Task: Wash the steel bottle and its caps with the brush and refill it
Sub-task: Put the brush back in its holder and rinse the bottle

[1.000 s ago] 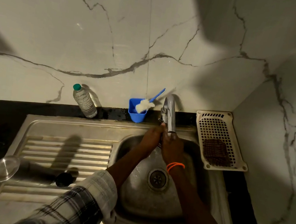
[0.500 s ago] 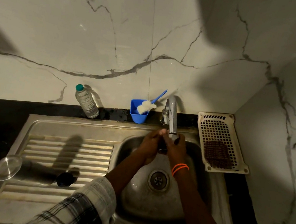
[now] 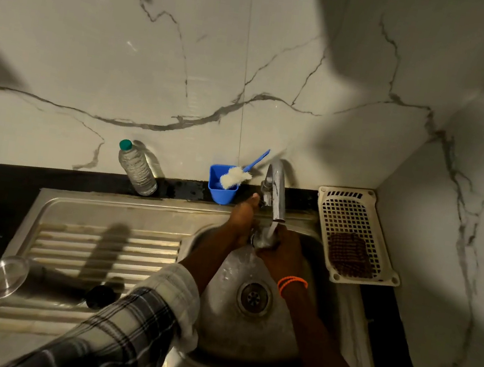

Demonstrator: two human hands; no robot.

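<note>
Our left hand (image 3: pixel 243 221) touches the tap (image 3: pixel 274 188) handle; our right hand (image 3: pixel 282 252) grips a small cap under the stream. Bottle (image 3: pixel 59 283) lies on the drainboard. We should turn the cap slowly.

I'm seeing the steel bottle (image 3: pixel 56 281) lying lower left on the drainboard (image 3: pixel 106 244), the brush (image 3: pixel 240 176) sitting in the cup (image 3: pixel 221 188) behind the basin (image 3: pixel 243 334), centre frame.

Pale plaid sleeve (image 3: pixel 131 324) with dark checks, cuff rolled back, on the left arm; 2 orange bands (image 3: pixel 291 283) circle the right wrist.
</note>
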